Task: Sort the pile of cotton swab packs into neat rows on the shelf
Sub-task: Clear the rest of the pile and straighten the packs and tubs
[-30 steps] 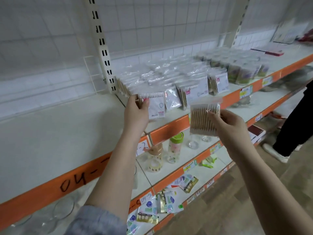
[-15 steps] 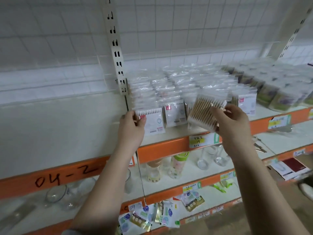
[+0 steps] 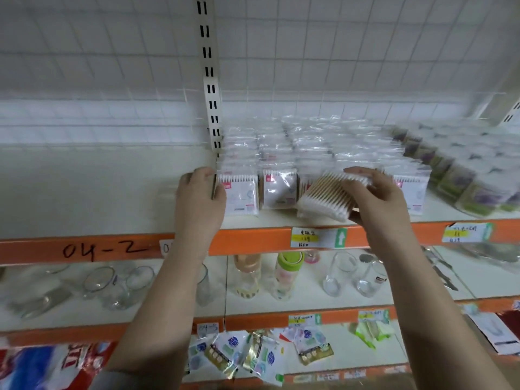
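Rows of clear cotton swab packs (image 3: 309,147) stand on the white top shelf (image 3: 98,198) with an orange front edge. My left hand (image 3: 198,198) presses against the left side of the front pack (image 3: 242,192) of the leftmost row, fingers fairly straight. My right hand (image 3: 374,195) holds a loose pack of wooden-stick swabs (image 3: 329,197), tilted, just in front of the third row. A second front pack (image 3: 280,190) stands between the two hands.
Green-labelled packs (image 3: 461,170) fill the shelf's right end. A slotted upright (image 3: 209,80) rises behind the leftmost row. The shelf below holds glass cups (image 3: 342,274) and bottles (image 3: 287,271); small sachets (image 3: 253,353) lie on the lowest shelf.
The view has moved closer and more square to the shelf. My right hand has brought the loose pack lower and nearer the third row. My left hand stays at the leftmost row.
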Motion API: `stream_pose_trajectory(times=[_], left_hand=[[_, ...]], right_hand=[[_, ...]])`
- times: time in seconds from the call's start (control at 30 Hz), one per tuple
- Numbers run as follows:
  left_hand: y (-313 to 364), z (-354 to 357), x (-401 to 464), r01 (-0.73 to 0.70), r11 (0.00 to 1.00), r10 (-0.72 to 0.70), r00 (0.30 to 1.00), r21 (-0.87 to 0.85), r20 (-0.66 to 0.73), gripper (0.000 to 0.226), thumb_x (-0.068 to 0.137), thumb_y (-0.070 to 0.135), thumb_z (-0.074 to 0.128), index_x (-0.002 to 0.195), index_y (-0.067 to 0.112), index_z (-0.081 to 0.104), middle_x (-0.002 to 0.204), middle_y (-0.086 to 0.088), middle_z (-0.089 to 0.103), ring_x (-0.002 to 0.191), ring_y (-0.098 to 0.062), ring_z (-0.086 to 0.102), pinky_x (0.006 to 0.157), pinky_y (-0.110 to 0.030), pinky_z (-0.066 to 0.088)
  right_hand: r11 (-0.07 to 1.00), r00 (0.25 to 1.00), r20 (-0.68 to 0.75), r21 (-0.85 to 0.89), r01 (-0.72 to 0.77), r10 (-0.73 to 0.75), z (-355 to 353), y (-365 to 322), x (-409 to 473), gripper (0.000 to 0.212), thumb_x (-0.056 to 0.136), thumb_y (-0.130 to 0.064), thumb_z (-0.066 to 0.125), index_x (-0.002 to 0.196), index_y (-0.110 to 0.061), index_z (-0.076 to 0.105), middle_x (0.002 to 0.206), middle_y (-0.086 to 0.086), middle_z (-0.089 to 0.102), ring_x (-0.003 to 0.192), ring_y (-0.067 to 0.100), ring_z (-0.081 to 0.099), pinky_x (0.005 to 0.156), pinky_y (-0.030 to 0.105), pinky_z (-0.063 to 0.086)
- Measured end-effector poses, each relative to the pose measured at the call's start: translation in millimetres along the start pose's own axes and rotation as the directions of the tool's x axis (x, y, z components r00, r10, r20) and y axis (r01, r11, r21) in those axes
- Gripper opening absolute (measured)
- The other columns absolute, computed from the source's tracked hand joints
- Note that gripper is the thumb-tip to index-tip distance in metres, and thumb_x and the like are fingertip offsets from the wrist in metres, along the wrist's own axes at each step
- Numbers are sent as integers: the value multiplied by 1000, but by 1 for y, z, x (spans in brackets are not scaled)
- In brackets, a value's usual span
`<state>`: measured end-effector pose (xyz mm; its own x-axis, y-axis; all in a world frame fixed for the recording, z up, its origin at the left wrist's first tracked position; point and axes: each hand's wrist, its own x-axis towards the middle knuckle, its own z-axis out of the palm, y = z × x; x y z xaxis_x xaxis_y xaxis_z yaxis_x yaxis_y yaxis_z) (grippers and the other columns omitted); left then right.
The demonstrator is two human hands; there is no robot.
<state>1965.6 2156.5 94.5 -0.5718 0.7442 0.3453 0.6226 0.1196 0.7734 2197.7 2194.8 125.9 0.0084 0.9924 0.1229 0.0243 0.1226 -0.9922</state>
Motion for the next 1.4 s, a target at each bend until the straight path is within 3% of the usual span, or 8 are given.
stream_pose_trajectory(times=[0.1, 0.27, 0.37, 0.47, 0.77, 0.93, 1.13, 1.4], left_hand=[[14, -5, -7, -195, 980, 195, 981, 33, -6, 24, 92, 15, 53, 114, 16, 62, 113, 0, 57, 106, -16, 54, 92, -25, 41], [48, 3, -33, -378, 924, 366, 846, -48, 387, 53, 79, 43, 69, 128, 26, 57, 118, 18, 52, 109, 2, 48, 88, -11, 33], [57, 16, -43, -419, 907, 359, 824, 46, 438, 71, 68, 53, 74, 130, 26, 55, 125, 13, 55, 111, -7, 52, 94, -27, 43], [57, 22, -47, -453, 890, 416, 854, 53, 311, 33, 81, 35, 68, 110, 19, 66, 100, 4, 64, 90, -16, 60, 76, -32, 48], [30, 18, -40, 102, 875, 129, 893, -474, 431, 15, 86, 16, 67, 95, 27, 66, 98, 7, 71, 96, -10, 67, 93, -38, 51], [21, 13, -35, 83, 881, 157, 877, -466, 454, 21, 84, 16, 68, 93, 34, 64, 96, 16, 69, 94, -3, 65, 91, -30, 51], [-9, -15, -8, 85, 929, 41, 944, -361, 327, 24, 82, 17, 70, 100, 30, 62, 98, 8, 67, 93, -7, 63, 81, -20, 49], [-31, -31, 19, 70, 974, -16, 969, -215, 246, 22, 88, 21, 64, 110, 24, 62, 99, 10, 64, 89, -4, 60, 68, -16, 41]], right_hand=[[998, 998, 51, -62, 33, -29, 2, 2, 5, 12, 85, -17, 62, 88, -28, 66, 82, 5, 64, 76, 17, 62, 66, 31, 55], [939, 984, 75, -295, 178, -163, 9, -2, 2, 16, 83, -27, 61, 99, -26, 63, 75, 10, 68, 78, 29, 67, 79, 47, 55], [893, 970, 92, -381, 242, -224, 12, -4, -1, 16, 87, -25, 56, 100, -20, 64, 73, 10, 68, 75, 29, 68, 78, 44, 54], [910, 971, 141, -344, 232, -194, 13, -9, -6, 22, 89, -31, 56, 100, -15, 66, 71, -2, 68, 74, 18, 70, 81, 44, 55], [697, 858, 450, -533, 479, -247, 6, -25, 10, 60, 72, -55, 63, 126, -30, 55, 115, -11, 53, 105, 0, 49, 87, 16, 37], [623, 792, 561, -536, 569, -240, 18, -32, 23, 35, 78, -30, 74, 109, -19, 64, 89, -26, 57, 79, -21, 51, 70, -2, 36], [479, 792, 596, -660, 578, -133, 32, -41, 43, 43, 78, -37, 73, 115, -17, 63, 100, -6, 62, 102, 14, 56, 71, 14, 36], [275, 815, 579, -786, 553, 14, 56, -23, 55, 43, 84, -32, 68, 122, -14, 60, 122, 3, 60, 112, 19, 52, 87, 28, 39]])
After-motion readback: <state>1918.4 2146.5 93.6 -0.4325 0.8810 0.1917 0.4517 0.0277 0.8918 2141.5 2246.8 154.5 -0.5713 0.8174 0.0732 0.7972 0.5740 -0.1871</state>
